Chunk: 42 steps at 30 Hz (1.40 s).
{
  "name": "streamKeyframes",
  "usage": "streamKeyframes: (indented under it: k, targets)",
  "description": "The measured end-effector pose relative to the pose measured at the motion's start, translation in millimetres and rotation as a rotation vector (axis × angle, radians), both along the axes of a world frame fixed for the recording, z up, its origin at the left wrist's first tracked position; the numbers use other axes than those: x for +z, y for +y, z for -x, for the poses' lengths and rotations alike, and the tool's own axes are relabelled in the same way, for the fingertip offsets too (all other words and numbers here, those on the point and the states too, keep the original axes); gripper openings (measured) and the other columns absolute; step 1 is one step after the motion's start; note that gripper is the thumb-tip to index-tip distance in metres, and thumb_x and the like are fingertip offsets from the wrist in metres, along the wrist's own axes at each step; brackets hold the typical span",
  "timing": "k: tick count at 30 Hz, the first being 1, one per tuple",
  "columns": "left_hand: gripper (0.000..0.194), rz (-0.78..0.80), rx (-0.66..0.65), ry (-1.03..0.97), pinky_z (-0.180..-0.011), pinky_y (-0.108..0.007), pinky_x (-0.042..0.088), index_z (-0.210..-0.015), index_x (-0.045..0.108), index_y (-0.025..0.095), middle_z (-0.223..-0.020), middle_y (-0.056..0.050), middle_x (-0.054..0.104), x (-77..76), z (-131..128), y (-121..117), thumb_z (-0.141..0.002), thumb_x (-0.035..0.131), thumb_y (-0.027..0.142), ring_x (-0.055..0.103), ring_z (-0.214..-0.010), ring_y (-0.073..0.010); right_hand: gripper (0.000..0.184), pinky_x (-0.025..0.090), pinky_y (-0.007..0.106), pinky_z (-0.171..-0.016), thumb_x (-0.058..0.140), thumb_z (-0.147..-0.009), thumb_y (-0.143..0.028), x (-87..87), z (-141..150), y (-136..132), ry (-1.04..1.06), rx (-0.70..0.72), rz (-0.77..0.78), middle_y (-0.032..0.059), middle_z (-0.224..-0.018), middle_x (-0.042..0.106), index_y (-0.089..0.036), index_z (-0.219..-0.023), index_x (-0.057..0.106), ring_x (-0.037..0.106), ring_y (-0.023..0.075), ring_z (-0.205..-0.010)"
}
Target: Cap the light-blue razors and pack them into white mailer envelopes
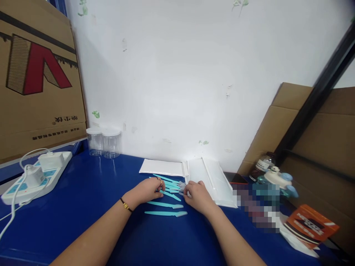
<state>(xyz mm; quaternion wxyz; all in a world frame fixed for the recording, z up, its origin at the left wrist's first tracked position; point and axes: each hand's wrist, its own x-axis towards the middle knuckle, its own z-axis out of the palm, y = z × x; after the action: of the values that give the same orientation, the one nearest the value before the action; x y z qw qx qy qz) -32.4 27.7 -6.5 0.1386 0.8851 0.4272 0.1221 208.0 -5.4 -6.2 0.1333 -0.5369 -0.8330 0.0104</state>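
Several teal eyebrow razors (166, 214) lie on the blue table, their handles toward the left and blade ends toward the right. My left hand (149, 189) is closed over the handles of the upper group, with one slanted razor (172, 195) coming out from its fingertips. At the blade ends of that group, my right hand (197, 195) has its fingers curled together beside a small translucent plastic piece (181, 186). What its fingertips pinch, if anything, is hidden. Two razors lie apart, closer to me.
Behind the hands are a white packet (162, 167) and white plastic sleeves (219, 181). Two clear lidded jars (111, 144) and a power strip (52, 177) stand left. At right are an orange pouch (310, 225), a teal bottle (277, 181) and a dark bottle (262, 166).
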Motion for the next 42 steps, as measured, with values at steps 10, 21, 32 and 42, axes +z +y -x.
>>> streamKeyframes:
  k: [10,21,32,42]
  targets:
    - [0.020,-0.090,-0.065,0.007,-0.073,-0.024,0.040,-0.098,0.060,0.022,-0.100,-0.003,0.060,0.1,0.1,1.1,-0.079,0.058,0.025,0.055,-0.087,-0.0175,0.012,0.033,0.025,-0.068,0.045,-0.078,-0.015,10.1,-10.8,-6.5,0.243,0.015,0.017,-0.0022,-0.068,0.059,-0.020,-0.076,0.056,0.050,0.0117,-0.061]
    - [0.018,-0.165,-0.075,0.049,-0.068,-0.025,0.037,-0.082,0.062,0.019,-0.081,-0.003,0.064,-1.3,-5.7,3.8,-0.087,0.046,0.025,0.056,-0.077,-0.0165,0.017,0.035,0.020,-0.057,0.048,-0.073,-0.011,10.8,-15.9,-7.7,0.279,0.061,0.102,-0.0003,-0.069,0.062,-0.020,-0.075,0.062,0.053,0.0121,-0.061]
    - [0.023,-0.135,-0.090,0.038,-0.067,-0.025,0.037,-0.080,0.063,0.018,-0.079,-0.004,0.064,4.0,-5.7,1.2,-0.088,0.043,0.027,0.056,-0.076,-0.0168,0.019,0.036,0.021,-0.058,0.049,-0.073,-0.012,3.7,-10.0,-4.1,0.297,0.070,0.112,-0.0004,-0.070,0.064,-0.020,-0.077,0.066,0.054,0.0123,-0.062]
    - [0.017,0.085,-0.149,-0.014,-0.058,-0.021,0.036,-0.077,0.064,0.019,-0.072,-0.001,0.063,9.5,-6.0,-7.9,-0.080,0.050,0.027,0.053,-0.065,-0.0127,0.015,0.038,0.022,-0.057,0.055,-0.077,-0.024,5.1,-4.5,-8.2,0.373,0.127,0.267,-0.0008,-0.074,0.066,-0.022,-0.082,0.069,0.054,0.0134,-0.063]
